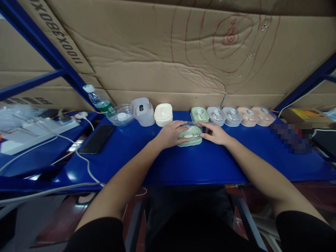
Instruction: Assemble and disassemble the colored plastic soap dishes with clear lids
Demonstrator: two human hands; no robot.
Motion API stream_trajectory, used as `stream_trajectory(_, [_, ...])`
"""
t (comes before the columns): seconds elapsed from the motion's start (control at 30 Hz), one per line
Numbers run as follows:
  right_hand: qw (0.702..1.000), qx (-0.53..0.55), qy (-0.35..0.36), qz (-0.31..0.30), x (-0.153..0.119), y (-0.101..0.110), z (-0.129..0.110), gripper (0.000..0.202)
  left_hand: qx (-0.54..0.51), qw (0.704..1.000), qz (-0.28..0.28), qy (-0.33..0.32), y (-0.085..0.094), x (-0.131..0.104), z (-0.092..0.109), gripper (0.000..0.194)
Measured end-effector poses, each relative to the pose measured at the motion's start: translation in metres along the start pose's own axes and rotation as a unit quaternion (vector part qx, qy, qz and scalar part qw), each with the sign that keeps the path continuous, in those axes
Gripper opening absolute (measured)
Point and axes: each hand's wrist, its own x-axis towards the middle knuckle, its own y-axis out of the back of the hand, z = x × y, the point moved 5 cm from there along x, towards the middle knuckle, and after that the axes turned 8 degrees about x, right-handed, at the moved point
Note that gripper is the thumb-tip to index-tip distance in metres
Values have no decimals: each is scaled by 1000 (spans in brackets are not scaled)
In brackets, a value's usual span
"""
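Note:
A pale green lidded box (191,141) with a clear cover and a small whitish piece on it sits on the blue table in front of me. My left hand (170,134) is closed around its left side, thumb low and fingers over the cover. From the other side, my right hand (215,133) grips the cover's right edge between thumb and fingers. Just behind stands a similar green box (199,114). To its right are two greyish boxes (216,116) and two pinkish ones (248,117), all with clear covers and round labels.
Behind my left hand stand stacked cream trays (163,113), stacked translucent covers (144,113), a clear plastic container (123,115) and a water bottle (102,103). A black phone (97,139) and white cables (88,164) lie at left. Cardboard (136,45) backs the table (194,168).

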Motion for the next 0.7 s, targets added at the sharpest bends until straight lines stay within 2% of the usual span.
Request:
stream_trajectory(0.23, [999, -22, -15, -34, -1, 1, 12, 65, -14, 999, -41, -5, 4, 0, 4, 59])
stream_trajectory(0.47, [997, -30, -51, -53, -2, -2, 3, 90, 32, 997, -68, -6, 0, 0, 5, 57])
stream_trajectory(0.7, [997, 4, -44, -57, -1, -4, 3, 90, 46, 994, -82, -48, 8, 0, 12, 59])
